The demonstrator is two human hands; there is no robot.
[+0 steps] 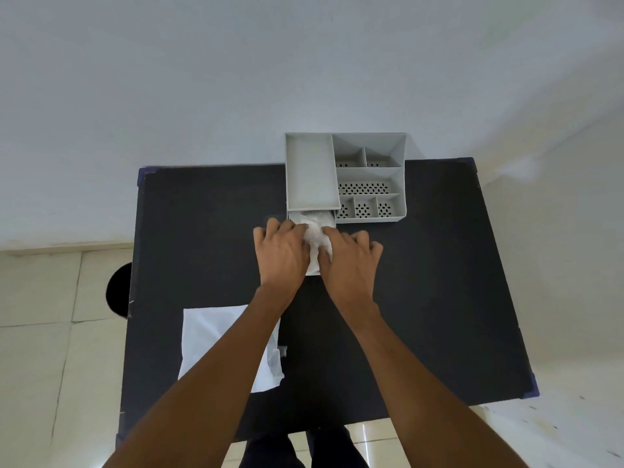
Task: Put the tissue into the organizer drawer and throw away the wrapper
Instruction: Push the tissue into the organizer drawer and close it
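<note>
At frame centre the left hand and right hand both press on the white tissue, which sits in the grey organizer's open drawer. The wrapper lies lower left on the black table.

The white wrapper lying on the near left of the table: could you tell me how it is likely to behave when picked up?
The wrapper lies flat and thin with a crumpled torn edge, so it is probably floppy and would sag from one grip. It looks very light and may slide on the table rather than lift cleanly.
</note>
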